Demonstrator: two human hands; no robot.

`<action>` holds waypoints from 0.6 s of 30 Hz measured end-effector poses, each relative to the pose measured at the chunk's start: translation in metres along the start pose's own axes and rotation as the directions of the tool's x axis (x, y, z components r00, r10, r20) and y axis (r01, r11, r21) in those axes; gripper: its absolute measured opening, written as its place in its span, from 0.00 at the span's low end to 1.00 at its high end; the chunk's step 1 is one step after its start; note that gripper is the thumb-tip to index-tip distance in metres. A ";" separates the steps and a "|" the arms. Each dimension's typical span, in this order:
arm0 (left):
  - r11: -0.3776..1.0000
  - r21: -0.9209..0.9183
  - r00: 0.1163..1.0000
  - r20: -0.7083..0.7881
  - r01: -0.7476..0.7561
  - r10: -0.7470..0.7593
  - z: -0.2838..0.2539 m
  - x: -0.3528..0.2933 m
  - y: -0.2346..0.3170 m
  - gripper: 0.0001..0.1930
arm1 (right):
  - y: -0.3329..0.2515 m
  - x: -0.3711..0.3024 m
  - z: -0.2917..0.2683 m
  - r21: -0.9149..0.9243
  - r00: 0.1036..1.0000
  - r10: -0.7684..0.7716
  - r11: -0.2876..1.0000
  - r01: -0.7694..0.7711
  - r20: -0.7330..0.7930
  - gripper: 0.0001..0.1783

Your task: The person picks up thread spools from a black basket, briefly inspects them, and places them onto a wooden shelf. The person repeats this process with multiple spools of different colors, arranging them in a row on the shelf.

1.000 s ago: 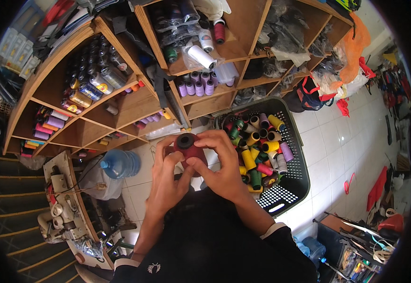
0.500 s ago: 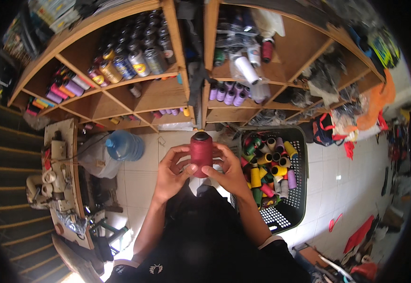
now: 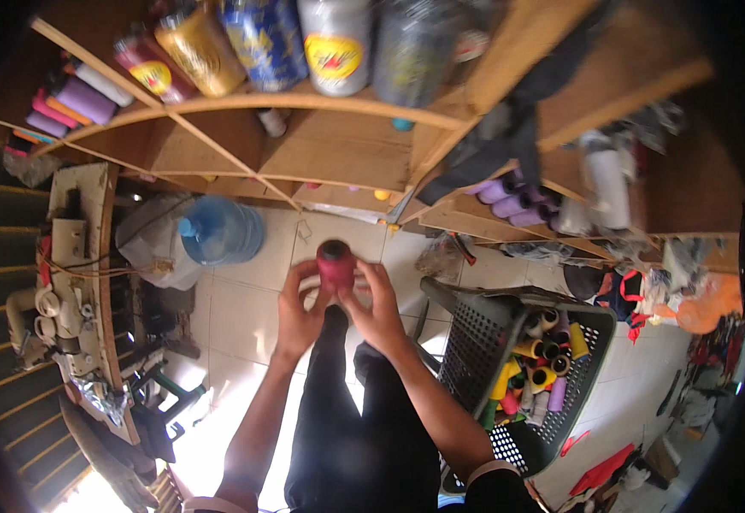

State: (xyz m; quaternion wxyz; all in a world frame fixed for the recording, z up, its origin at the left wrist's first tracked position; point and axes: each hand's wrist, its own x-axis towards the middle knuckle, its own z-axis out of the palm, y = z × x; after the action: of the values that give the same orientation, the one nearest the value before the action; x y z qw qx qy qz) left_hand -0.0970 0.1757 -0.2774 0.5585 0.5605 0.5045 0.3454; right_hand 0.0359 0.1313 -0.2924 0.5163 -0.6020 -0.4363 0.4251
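Observation:
A dark red cone of sewing thread (image 3: 336, 272) with a black top stands upright between my two hands, in front of the shelves. My left hand (image 3: 300, 312) grips its left side, fingers curled behind and thumb in front. On the opposite side my right hand (image 3: 375, 309) holds it the same way, the two thumbs close together low on the cone. To the right of my right arm stands a dark perforated plastic basket (image 3: 473, 363) with many cones and spools (image 3: 541, 376) in yellow, purple, pink, grey and green.
Wooden shelves (image 3: 338, 158) span the far side, with large thread cones (image 3: 335, 43) at upper left and purple spools (image 3: 513, 203) at right. A blue water jug (image 3: 225, 232) stands on the tiled floor. At left is a sewing machine (image 3: 66, 312) on a table.
My view has swung and come closer to the left shelves, which look larger. The red cone stays in both hands and appears lower and farther from me. The basket appears farther right.

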 end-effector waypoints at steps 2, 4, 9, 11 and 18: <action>0.996 -0.025 0.995 -0.050 -0.089 0.088 -0.002 0.045 -0.028 0.17 | 0.032 0.044 0.020 0.047 0.999 -0.028 0.998 0.029 -0.029 0.30; 0.981 0.037 0.974 -0.116 -0.191 0.195 -0.001 0.094 -0.044 0.16 | 0.048 0.091 0.030 0.051 0.998 -0.039 0.998 0.042 -0.055 0.29; 0.948 0.098 0.918 -0.239 -0.302 0.317 -0.004 0.196 -0.046 0.14 | 0.065 0.203 0.051 0.172 0.985 -0.165 0.970 0.172 -0.054 0.25; 0.919 0.118 0.876 -0.280 -0.376 0.394 -0.002 0.229 -0.049 0.14 | 0.074 0.236 0.057 0.201 0.979 -0.189 0.959 0.201 -0.077 0.26; 0.889 0.151 0.792 -0.408 -0.432 0.455 0.003 0.293 -0.061 0.16 | 0.080 0.309 0.060 -0.186 0.960 -0.266 0.951 0.246 -0.088 0.28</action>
State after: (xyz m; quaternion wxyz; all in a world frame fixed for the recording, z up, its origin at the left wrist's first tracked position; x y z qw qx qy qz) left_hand -0.0313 0.4456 -0.3888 0.3214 0.5858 0.4786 0.5696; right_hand 0.0649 0.4374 -0.3974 0.5365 -0.6056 -0.5164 0.2806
